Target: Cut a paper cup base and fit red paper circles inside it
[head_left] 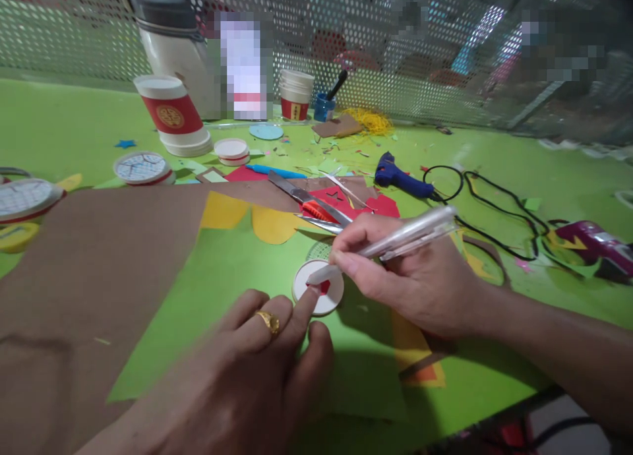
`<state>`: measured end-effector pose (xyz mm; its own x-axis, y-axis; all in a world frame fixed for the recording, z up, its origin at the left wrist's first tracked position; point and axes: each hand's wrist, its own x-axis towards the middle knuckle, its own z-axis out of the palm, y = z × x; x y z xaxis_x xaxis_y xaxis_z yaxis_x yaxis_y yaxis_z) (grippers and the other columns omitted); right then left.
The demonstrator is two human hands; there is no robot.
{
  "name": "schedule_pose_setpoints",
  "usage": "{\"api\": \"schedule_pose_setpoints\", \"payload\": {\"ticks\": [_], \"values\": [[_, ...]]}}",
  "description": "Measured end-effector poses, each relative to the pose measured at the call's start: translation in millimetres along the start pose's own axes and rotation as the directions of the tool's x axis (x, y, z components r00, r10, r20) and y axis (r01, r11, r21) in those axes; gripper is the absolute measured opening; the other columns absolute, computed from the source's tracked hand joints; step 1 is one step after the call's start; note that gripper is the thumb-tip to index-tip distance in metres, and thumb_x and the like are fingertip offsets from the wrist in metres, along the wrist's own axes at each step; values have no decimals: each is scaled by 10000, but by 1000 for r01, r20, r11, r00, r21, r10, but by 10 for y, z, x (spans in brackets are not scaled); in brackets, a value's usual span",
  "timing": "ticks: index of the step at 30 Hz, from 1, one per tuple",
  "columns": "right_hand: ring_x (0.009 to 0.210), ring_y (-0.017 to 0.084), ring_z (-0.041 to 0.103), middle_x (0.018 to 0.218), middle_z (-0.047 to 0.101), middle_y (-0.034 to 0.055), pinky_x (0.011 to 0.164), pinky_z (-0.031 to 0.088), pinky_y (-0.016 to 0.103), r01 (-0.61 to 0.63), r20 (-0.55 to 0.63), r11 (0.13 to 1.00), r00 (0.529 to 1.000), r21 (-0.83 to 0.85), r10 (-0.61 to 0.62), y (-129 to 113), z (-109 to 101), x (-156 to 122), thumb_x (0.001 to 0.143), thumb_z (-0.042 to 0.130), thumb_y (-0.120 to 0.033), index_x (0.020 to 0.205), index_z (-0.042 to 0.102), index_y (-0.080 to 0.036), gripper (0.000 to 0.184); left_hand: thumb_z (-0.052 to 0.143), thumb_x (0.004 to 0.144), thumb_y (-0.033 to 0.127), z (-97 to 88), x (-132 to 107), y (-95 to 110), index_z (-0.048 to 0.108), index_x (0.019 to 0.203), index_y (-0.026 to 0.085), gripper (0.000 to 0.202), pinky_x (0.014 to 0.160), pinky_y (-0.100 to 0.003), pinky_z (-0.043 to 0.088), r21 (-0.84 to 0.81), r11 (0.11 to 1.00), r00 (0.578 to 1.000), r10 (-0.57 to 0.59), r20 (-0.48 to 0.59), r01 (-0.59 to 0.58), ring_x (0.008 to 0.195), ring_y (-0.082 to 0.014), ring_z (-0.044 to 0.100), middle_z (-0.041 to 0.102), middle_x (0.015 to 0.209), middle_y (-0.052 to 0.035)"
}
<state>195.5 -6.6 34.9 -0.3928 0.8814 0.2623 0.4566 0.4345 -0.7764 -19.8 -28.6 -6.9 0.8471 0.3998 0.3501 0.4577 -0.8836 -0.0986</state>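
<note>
A round white disc [317, 302] with a thin raised rim lies on the green sheet [217, 283] in front of me. At its middle sits a small red paper piece [324, 287]. My left hand [267, 349], with a gold ring on one finger, presses its index fingertip onto this red piece. The thumb is apart, and the other fingers are bent. Gripped in my right hand [395, 277] is a clear-barrelled pen [410, 231], its pale tip at the red piece's upper left edge.
Beyond the disc lie a craft knife [316, 208], red paper scraps [376, 204] and a blue pen [277, 171]. A blue hot glue gun [403, 178] with a black cord rests at right. Paper cups [173, 115] stand behind, before a perforated screen [306, 20]. Brown board [99, 257] spreads leftward.
</note>
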Motion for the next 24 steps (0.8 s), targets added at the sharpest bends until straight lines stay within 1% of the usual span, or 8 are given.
{"api": "schedule_pose_setpoints", "payload": {"ticks": [3, 7, 11, 14, 19, 24], "values": [[620, 64, 542, 718, 627, -50, 558, 426, 165, -5, -6, 1000, 1000, 2, 5, -3, -4, 3, 889, 578, -158, 794, 619, -166, 104, 439, 868, 189, -20, 25, -18, 623, 989, 175, 221, 780, -347, 364, 23, 999, 999, 26, -22, -25, 838, -208, 497, 638, 941, -69], [601, 65, 536, 692, 613, -55, 530, 407, 175, -7, -5, 1000, 1000, 9, 7, -7, -17, 15, 887, 566, -140, 772, 608, -171, 126, 468, 869, 237, -39, 54, -19, 617, 992, 187, 199, 739, -355, 367, 29, 999, 999, 36, 7, -36, 776, -203, 486, 654, 960, -64], [604, 80, 544, 691, 618, -48, 536, 413, 194, -19, -2, 1000, 1000, 0, 19, -6, -27, 28, 882, 563, -144, 773, 602, -178, 121, 444, 867, 221, -40, 55, -13, 624, 1012, 179, 234, 774, -352, 375, 40, 999, 1000, 29, 10, -30, 831, -213, 500, 652, 980, -75], [604, 89, 543, 688, 615, -44, 540, 418, 205, -31, -5, 1000, 1000, -2, 31, -8, -24, 30, 879, 564, -151, 765, 600, -183, 123, 424, 865, 183, -35, 41, -12, 635, 985, 185, 243, 766, -340, 376, 37, 999, 999, 9, -32, -8, 834, -208, 504, 645, 944, -67], [612, 86, 538, 715, 621, -42, 548, 420, 199, -22, -5, 1000, 1000, 8, 22, -8, -5, 13, 881, 571, -159, 808, 615, -178, 88, 447, 849, 175, -40, 49, -17, 646, 928, 199, 215, 730, -346, 381, 38, 999, 1000, 28, 2, -28, 776, -200, 494, 646, 955, -55], [602, 75, 528, 700, 614, -49, 537, 412, 186, -9, 5, 1000, 1000, -13, 9, -18, -1, 10, 879, 576, -156, 806, 620, -169, 86, 416, 863, 172, -39, 77, -7, 652, 941, 189, 250, 748, -338, 383, 1, 1000, 999, 7, -37, -7, 780, -197, 493, 620, 881, -44]]}}
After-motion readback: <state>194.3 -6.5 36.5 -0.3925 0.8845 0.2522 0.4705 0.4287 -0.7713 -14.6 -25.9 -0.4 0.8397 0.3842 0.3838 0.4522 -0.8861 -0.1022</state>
